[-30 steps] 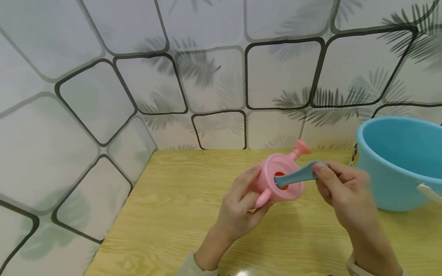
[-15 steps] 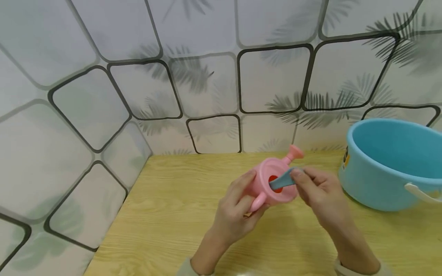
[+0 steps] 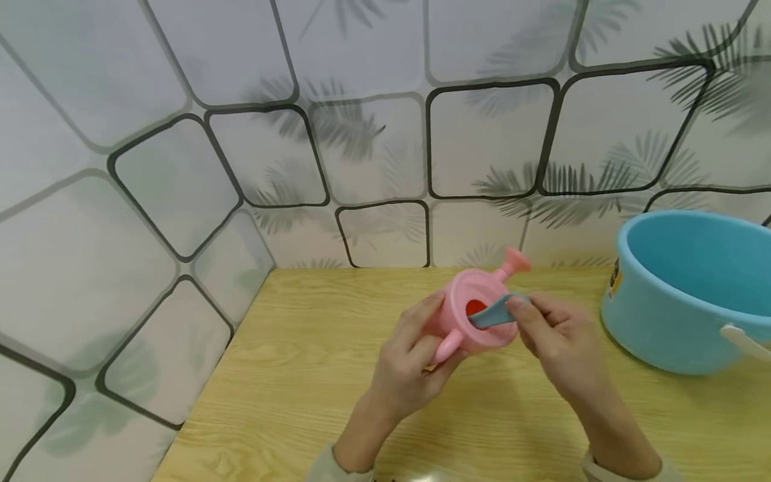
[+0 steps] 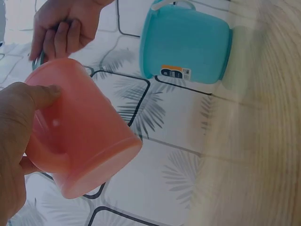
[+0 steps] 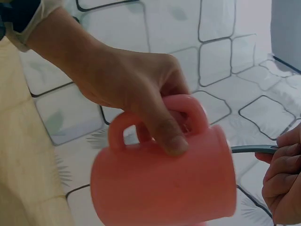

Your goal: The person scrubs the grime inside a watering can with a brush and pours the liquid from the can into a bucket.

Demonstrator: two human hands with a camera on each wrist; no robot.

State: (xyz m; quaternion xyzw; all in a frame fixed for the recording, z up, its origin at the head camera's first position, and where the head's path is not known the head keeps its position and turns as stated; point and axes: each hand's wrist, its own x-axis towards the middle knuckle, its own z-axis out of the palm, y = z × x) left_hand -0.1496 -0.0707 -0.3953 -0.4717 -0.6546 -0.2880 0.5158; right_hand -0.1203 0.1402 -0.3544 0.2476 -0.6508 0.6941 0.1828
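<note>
My left hand grips a pink toy watering can by its handle and side, above the table. The can is tilted, its opening turned toward my right hand, and its sprinkler spout points up and right. Red shows inside the opening. My right hand pinches a slim blue-grey brush between thumb and fingers. The brush's head is inside the can, hidden from view. In the left wrist view, the can shows its closed bottom. The right wrist view shows the brush handle entering the opening.
A large light-blue bucket with a white handle stands on the table to the right. Below the hands lies the wood-grain table. Patterned wall covering closes off the back and left.
My right hand has moved left, pushing the brush deeper into the can, so its bristled end has gone out of sight. The left hand keeps hold of the can, which barely shifts.
</note>
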